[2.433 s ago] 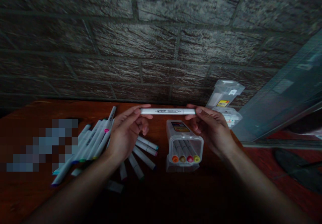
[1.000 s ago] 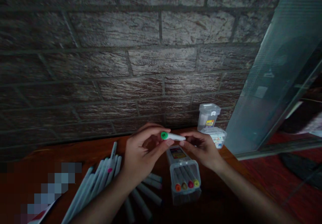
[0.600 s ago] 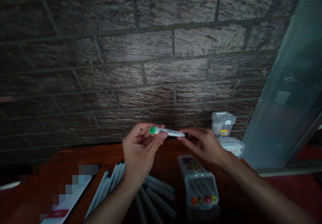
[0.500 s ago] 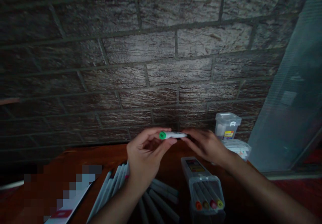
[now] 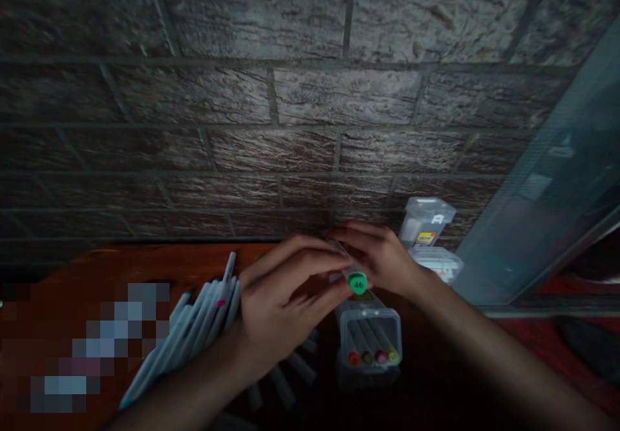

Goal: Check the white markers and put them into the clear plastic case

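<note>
A white marker (image 5: 358, 283) with a green end numbered 46 is pinched by my left hand (image 5: 278, 295), its green end toward me. My right hand (image 5: 387, 260) closes round the far part of the same marker; its fingertips are partly hidden. Just below both hands lies a clear plastic case (image 5: 398, 327) holding several markers with orange, brown, pink and yellow ends. Left of my left hand, many white markers (image 5: 194, 321) lie side by side, and a few more (image 5: 281, 386) are fanned out beneath my left wrist.
Against the brick wall (image 5: 300, 95) at the right stand a clear case (image 5: 426, 221) with a yellow label and another clear box (image 5: 438, 262). A blurred-out patch (image 5: 97, 347) covers something flat on the wooden table (image 5: 121, 260). A greyish translucent panel (image 5: 523, 224) rises on the right.
The marker has swung from lying sideways to pointing its green end toward me. Both hands have come closer together, nearly above the clear case. The view has tilted down slightly.
</note>
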{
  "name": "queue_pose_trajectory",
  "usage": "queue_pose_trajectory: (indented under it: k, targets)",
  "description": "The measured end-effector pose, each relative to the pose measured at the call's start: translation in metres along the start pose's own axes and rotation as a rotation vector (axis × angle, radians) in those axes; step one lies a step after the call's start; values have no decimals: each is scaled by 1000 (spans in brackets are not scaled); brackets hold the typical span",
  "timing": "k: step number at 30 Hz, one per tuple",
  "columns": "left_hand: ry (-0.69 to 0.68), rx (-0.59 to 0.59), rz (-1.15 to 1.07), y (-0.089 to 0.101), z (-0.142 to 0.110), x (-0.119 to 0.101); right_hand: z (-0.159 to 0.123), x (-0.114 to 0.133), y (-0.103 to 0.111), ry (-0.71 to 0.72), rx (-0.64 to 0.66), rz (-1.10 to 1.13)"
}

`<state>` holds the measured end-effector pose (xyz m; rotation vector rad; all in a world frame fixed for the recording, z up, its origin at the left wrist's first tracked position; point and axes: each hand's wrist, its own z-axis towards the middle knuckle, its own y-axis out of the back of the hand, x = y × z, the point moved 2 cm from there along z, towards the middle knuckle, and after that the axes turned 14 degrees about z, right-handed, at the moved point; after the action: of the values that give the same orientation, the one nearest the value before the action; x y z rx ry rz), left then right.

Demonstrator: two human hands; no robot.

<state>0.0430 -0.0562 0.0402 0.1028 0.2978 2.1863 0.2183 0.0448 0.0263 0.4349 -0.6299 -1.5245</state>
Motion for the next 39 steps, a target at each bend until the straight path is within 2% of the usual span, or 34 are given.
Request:
queue_pose_trajectory:
  k: [32,39]
  targets:
    - [-26,14,65,-3,0,3,-3,-9,3,-63,15,-55]
    - [5,22,70,-2,1,3,-3,-7,5,-49,5,-44]
